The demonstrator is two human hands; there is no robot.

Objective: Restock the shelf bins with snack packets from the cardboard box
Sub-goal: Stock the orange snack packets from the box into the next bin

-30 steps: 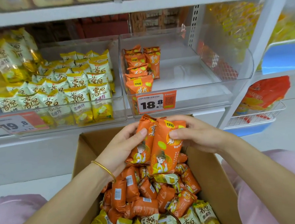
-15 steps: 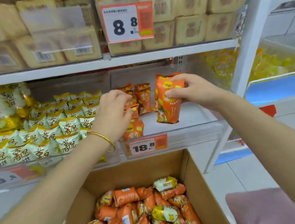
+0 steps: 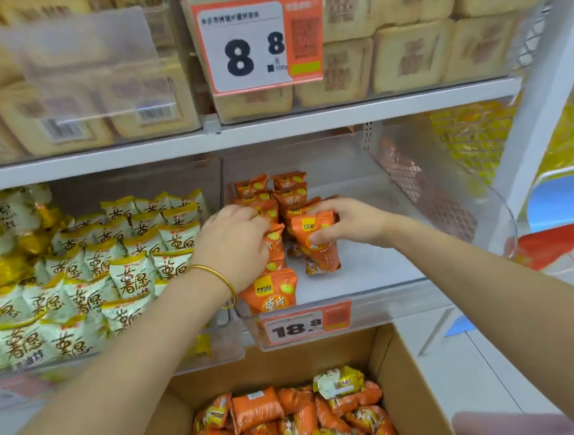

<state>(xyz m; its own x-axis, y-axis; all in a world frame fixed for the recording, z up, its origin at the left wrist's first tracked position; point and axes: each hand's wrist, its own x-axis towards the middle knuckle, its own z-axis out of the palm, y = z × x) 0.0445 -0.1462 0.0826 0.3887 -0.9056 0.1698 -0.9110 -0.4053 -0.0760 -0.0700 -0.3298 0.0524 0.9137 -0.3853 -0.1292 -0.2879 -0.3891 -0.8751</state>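
Observation:
Both hands are inside the clear shelf bin (image 3: 483, 202) with the 18.8 price tag (image 3: 304, 322). My right hand (image 3: 351, 222) grips an orange snack packet (image 3: 317, 246) that stands on the bin floor beside the second row. My left hand (image 3: 236, 242) grips another orange packet (image 3: 275, 244) in the left row, just behind the front orange packet (image 3: 272, 292). Below the shelf, the cardboard box (image 3: 411, 379) holds several orange and yellow packets (image 3: 295, 422).
The left bin holds several yellow and white packets (image 3: 87, 270). The shelf above carries pale square packs behind an 8.8 price tag (image 3: 258, 44). The right half of the orange bin's floor (image 3: 378, 258) is bare. A white upright (image 3: 537, 94) stands at right.
Both hands rose from the box with orange packets and reached into the bin. Since half a second ago the right hand lowered its packet onto the bin floor; the left hand moved into the left row.

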